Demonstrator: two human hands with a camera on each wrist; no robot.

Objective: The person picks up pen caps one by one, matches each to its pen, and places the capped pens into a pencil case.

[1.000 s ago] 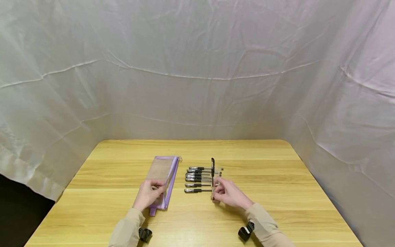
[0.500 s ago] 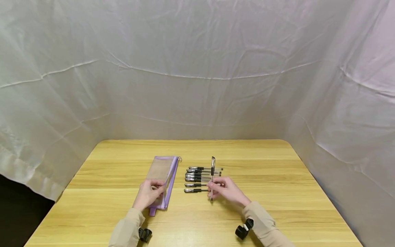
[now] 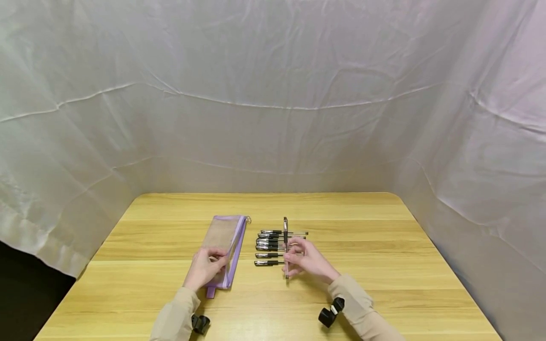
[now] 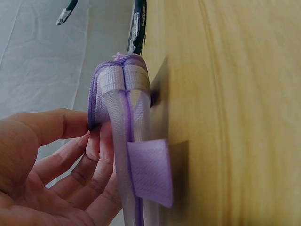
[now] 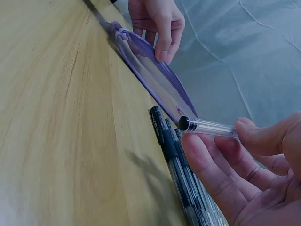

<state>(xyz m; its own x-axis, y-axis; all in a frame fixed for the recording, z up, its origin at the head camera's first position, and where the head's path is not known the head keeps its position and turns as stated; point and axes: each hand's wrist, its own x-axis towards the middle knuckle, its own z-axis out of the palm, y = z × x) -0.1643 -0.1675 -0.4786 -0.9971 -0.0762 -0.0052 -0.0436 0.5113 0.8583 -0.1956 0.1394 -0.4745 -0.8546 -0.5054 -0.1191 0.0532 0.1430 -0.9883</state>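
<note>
Pinched pen, half-hidden pens, count unclear

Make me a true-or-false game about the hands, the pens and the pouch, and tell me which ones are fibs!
1. The right hand is holding a pen. True.
2. The left hand is holding scissors. False: it holds the edge of the pouch.
3. The other pens lie on the table with their dark ends toward the pouch. True.
4. The pouch has bright red edges. False: they are purple.
5. The other pens are all standing up in a cup. False: they lie flat beside the pouch.
6. The pouch lies on the table. True.
</note>
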